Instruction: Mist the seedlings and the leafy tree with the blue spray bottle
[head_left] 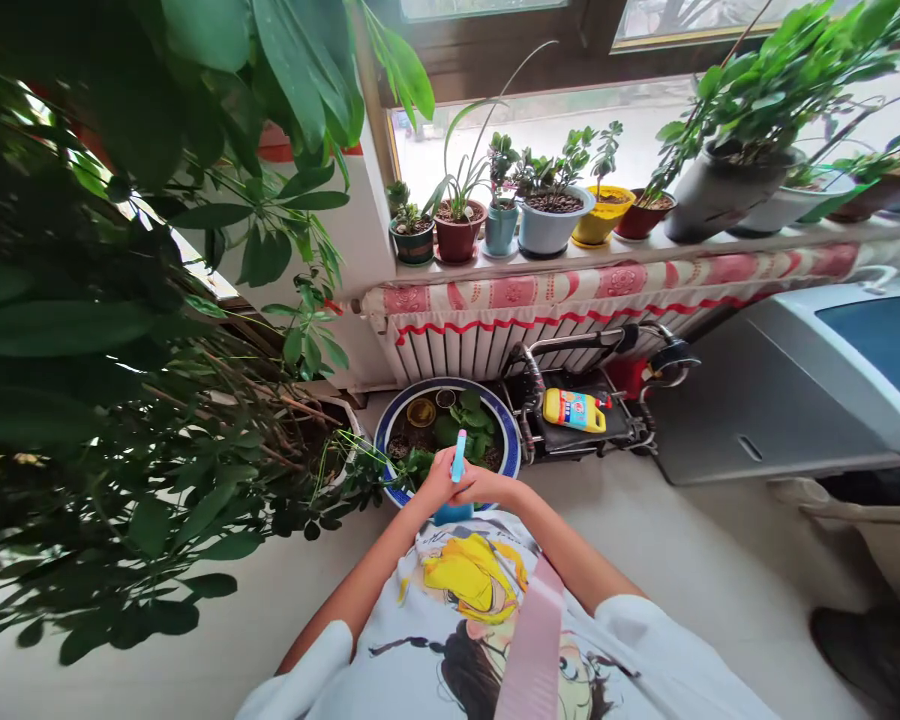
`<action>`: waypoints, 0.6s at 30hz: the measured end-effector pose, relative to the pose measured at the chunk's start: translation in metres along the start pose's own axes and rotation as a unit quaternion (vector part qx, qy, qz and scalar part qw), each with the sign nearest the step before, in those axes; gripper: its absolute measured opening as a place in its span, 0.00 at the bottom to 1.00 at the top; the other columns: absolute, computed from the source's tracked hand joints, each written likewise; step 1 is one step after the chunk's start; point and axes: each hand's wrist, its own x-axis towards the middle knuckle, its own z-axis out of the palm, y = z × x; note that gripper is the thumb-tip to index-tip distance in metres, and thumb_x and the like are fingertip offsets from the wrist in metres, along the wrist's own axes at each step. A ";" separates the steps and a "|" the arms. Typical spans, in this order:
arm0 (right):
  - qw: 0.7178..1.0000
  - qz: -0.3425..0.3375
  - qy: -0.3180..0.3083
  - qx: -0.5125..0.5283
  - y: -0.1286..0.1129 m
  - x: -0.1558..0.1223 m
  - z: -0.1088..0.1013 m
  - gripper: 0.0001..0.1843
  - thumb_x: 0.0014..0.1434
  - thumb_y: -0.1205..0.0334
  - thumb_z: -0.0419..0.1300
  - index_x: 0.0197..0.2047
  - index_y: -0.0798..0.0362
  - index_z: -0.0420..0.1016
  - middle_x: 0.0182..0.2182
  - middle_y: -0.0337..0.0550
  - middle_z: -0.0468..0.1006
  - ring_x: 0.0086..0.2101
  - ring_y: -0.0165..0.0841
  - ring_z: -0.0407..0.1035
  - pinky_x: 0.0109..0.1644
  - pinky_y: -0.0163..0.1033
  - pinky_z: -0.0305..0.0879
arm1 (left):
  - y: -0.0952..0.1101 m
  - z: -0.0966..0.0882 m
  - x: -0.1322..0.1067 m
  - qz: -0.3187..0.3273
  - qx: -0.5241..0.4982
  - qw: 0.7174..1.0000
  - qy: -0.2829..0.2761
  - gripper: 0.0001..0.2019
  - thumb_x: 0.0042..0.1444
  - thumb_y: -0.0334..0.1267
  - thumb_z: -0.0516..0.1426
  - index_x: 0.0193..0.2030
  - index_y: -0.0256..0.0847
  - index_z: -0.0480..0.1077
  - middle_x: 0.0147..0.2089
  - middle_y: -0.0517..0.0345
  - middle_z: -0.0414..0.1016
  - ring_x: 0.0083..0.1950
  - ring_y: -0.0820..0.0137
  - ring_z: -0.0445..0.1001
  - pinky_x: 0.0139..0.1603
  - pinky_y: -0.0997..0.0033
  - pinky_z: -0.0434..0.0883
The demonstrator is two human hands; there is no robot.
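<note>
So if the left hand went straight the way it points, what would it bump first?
Past the spray bottle it holds, the left hand would probably meet leaves in the blue-rimmed pot; depth's unclear.

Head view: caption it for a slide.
Left hand and right hand hold a spray bottle by a blue-rimmed pot, plants lining the sill beyond.

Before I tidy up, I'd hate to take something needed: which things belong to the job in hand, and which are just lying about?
Likely part of the job:
spray bottle, held in both hands
blue-rimmed pot and its plants, nearest the hands

Probably just lying about:
yellow jug
metal-framed seat under it
</note>
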 end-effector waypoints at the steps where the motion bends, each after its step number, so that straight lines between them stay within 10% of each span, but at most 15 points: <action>1: 1.000 0.008 -0.022 0.004 -0.001 -0.003 -0.004 0.44 0.34 0.62 0.77 0.57 0.50 0.69 0.43 0.42 0.76 0.45 0.41 0.70 0.54 0.48 0.66 | 0.001 0.002 0.001 0.013 0.005 1.000 0.007 0.28 0.38 0.39 0.69 0.49 0.40 0.73 0.57 0.45 0.70 0.63 0.52 0.65 0.68 0.51 0.58; 9: 0.988 0.121 -0.065 0.070 0.003 -0.026 -0.002 0.55 0.48 0.45 0.71 0.71 0.41 0.45 0.58 0.48 0.68 0.51 0.43 0.69 0.54 0.50 0.67 | 0.008 -0.010 -0.006 0.061 -0.026 0.995 0.070 0.20 0.55 0.44 0.55 0.53 0.41 0.72 0.55 0.46 0.75 0.60 0.56 0.71 0.64 0.51 0.64; 18: 0.976 0.162 -0.052 0.138 -0.004 -0.028 0.012 0.53 0.48 0.41 0.69 0.70 0.37 0.46 0.58 0.46 0.70 0.46 0.42 0.75 0.42 0.44 0.74 | 0.035 -0.018 -0.006 0.094 -0.003 0.993 0.067 0.25 0.50 0.38 0.59 0.57 0.42 0.71 0.60 0.49 0.73 0.62 0.56 0.69 0.65 0.56 0.63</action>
